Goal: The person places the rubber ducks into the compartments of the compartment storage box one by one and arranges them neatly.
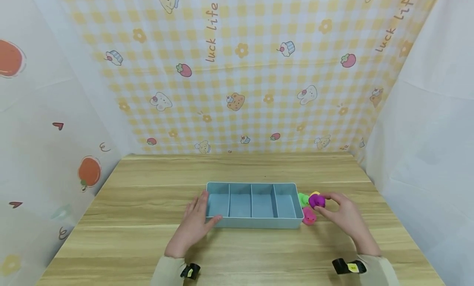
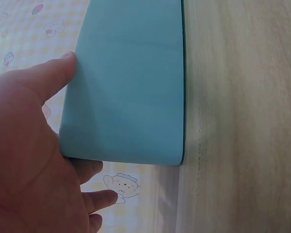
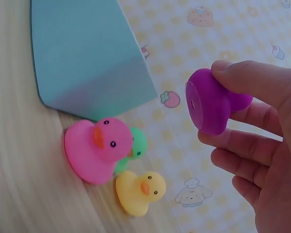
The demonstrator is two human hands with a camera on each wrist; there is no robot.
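Observation:
In the head view, a blue-grey box with several compartments in a row stands on the table. My left hand rests against its left end, fingers extended along that side and thumb at the front rim. The left wrist view shows the thumb touching the edge of the box wall. Beyond the box's right end, my right hand pinches a purple rubber duck between thumb and fingers, held above the table. Below it are a pink rubber duck, a yellow rubber duck and a partly hidden green rubber duck.
The wooden table extends around the box on all sides. A yellow checked cloth hangs behind it, with white cloths at both sides. Each wrist wears a black strap.

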